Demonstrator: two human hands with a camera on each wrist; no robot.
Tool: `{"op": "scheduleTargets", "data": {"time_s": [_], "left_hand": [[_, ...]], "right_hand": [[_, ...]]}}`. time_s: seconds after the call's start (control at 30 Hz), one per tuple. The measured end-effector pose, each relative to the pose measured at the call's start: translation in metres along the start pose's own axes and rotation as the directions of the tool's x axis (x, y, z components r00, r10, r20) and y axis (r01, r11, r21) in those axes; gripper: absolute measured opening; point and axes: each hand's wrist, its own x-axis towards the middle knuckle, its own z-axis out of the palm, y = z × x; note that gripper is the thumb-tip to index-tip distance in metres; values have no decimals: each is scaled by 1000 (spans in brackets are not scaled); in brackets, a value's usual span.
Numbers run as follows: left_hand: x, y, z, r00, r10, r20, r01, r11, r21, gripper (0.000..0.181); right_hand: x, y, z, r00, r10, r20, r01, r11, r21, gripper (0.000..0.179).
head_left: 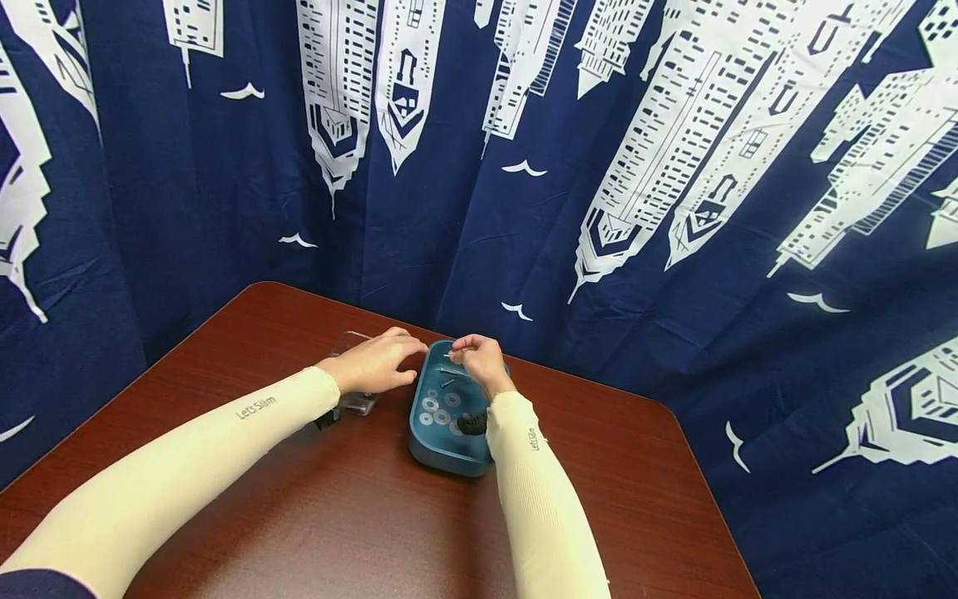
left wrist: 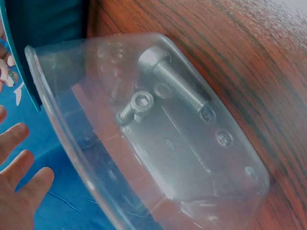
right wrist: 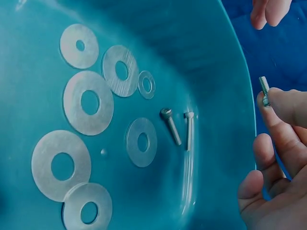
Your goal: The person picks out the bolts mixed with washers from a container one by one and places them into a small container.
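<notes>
My right hand (head_left: pixel 481 364) pinches a small socket-head bolt (right wrist: pixel 264 85) between thumb and index finger, over the far end of the blue tray (head_left: pixel 449 462). Two more small bolts (right wrist: pixel 173 130) lie in that tray, near several flat metal washers (right wrist: pixel 73 109). To the tray's left, my left hand (head_left: pixel 380 363) is held with fingers spread and relaxed, its fingertips by the tray's rim. Under it stands a clear plastic container (left wrist: pixel 184 165), partly hidden in the head view. Inside the container are a large socket-head bolt (left wrist: pixel 178 87) and a smaller bolt (left wrist: pixel 125 116).
The brown wooden table (head_left: pixel 359 516) carries the tray and container near its far edge. A dark blue curtain (head_left: pixel 464 233) with a white city print hangs right behind that edge. Near the right wrist, a black object (head_left: pixel 471 424) overlaps the tray.
</notes>
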Motion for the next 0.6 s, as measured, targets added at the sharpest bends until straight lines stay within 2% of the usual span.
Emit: {"op": "scheduleTargets", "data": {"time_s": [0.6], "left_hand": [[-16,-16,-12,998,-63,-24,63,998,10,51]], "right_hand": [[-4,-11,7,996,-41,83,39,999,31,10]]}}
